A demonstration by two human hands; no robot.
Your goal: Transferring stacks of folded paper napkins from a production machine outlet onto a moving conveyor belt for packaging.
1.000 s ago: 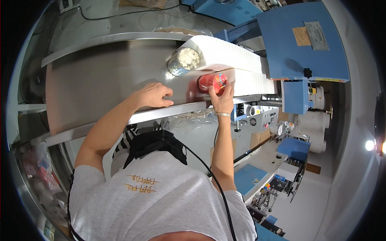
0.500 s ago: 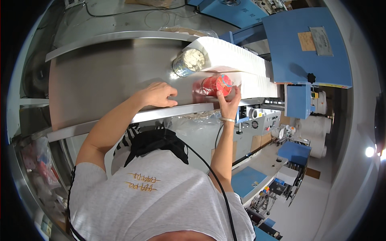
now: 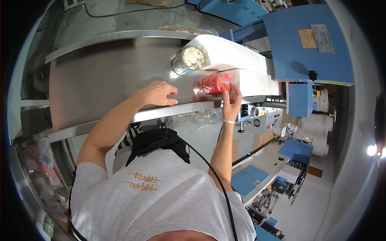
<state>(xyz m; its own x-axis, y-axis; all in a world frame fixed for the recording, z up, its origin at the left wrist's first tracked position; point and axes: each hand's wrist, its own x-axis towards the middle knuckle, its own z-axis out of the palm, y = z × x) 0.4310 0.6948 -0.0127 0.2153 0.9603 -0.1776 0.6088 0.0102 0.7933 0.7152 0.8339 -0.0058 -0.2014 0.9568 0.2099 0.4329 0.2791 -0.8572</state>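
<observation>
My right hand (image 3: 232, 102) is at the near side of a red patterned cylinder (image 3: 215, 83) with a shiny, clear-looking wrap. The thumb is at the lower edge of its round end, and the fingers are raised apart from the thumb beside a white ribbed stack (image 3: 241, 81). I cannot tell whether the thumb presses on the cylinder. My left hand (image 3: 159, 94) hangs over the near rail of the metal trough (image 3: 104, 76), its fingers loosely bent and a gap between thumb and forefinger. Nothing shows in it.
Beyond the red cylinder lies a second cylinder (image 3: 183, 64) with a pale, crumpled-looking end. A longer white ribbed stack (image 3: 229, 52) runs behind, toward a blue machine (image 3: 307, 48) on the right. Raised metal rails (image 3: 177, 111) edge the trough. A black cable (image 3: 209, 164) crosses my shirt.
My right thumb has slid a little right and down along the red cylinder's end. My left hand and the cylinders stay about where they were.
</observation>
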